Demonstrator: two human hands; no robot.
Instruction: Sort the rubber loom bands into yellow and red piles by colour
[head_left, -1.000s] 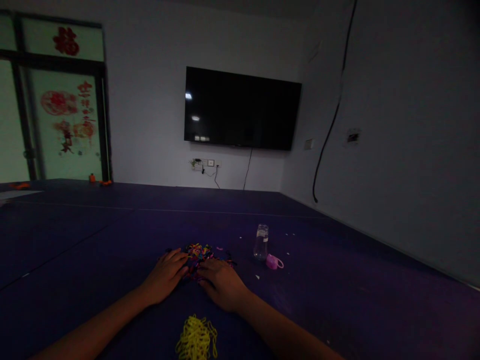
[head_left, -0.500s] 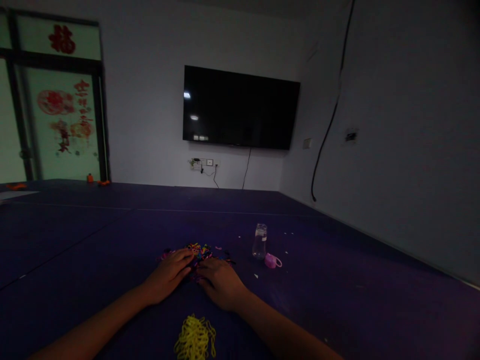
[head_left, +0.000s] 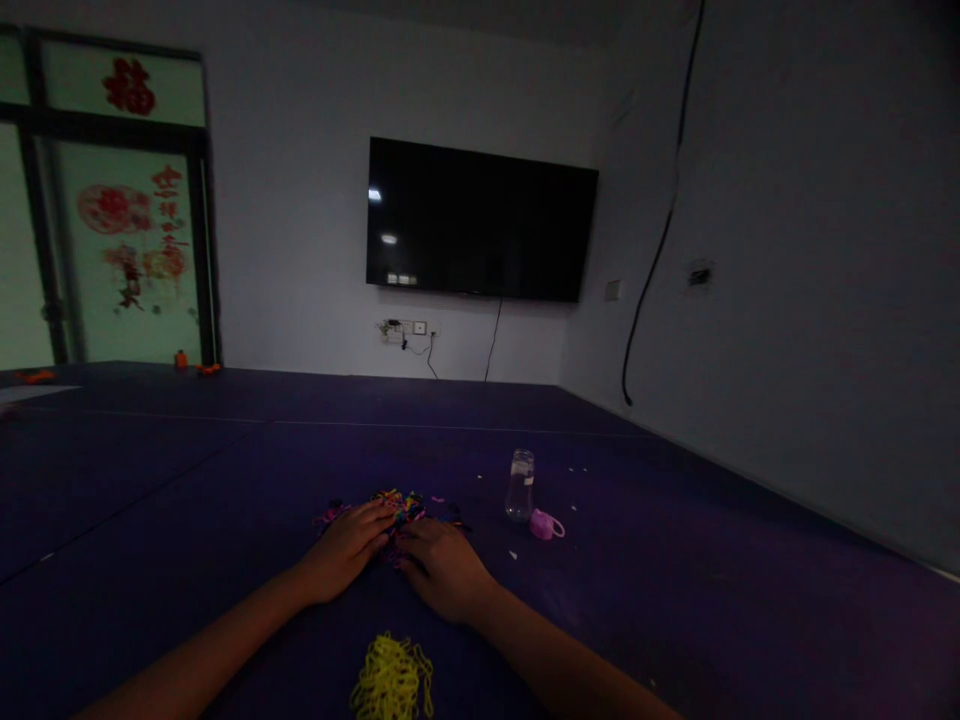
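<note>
A heap of mixed-colour rubber bands lies on the dark purple table. My left hand rests on the near left side of the heap, palm down, fingers stretched into the bands. My right hand lies palm down on the near right side, fingertips at the heap's edge; whether they pinch a band is hidden in the dim light. A separate pile of yellow rubber bands lies close to me between my forearms.
A small clear bottle stands right of the heap with a pink cap beside it. Small white scraps dot the table near them. A black screen hangs on the far wall. Small orange things sit at the far left table edge.
My left hand has slid slightly forward and right over the heap. The right hand has hardly moved. The view has shifted a little.
</note>
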